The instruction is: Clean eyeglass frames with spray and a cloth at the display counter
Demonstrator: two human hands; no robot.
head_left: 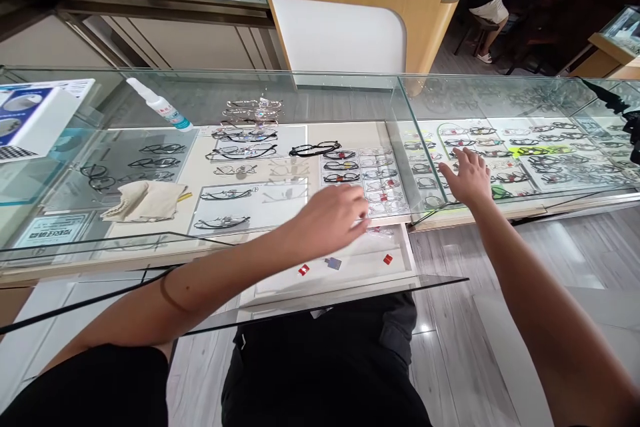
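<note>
The black eyeglasses (316, 148) lie on the glass worktop (350, 137), just beyond my left fingers (354, 195), curled above the pulled-out drawer (350, 285); whether they grip anything I can't tell. My right fingers (469, 159) are spread, released, over displayed frames (510, 177). Leftward lie a white bottle (160, 105) and folded cloth (143, 200).

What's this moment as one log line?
left hand: partly curled, above clear glass showcase | right hand: open, fingers spread | folded beige cloth: on showcase
</note>
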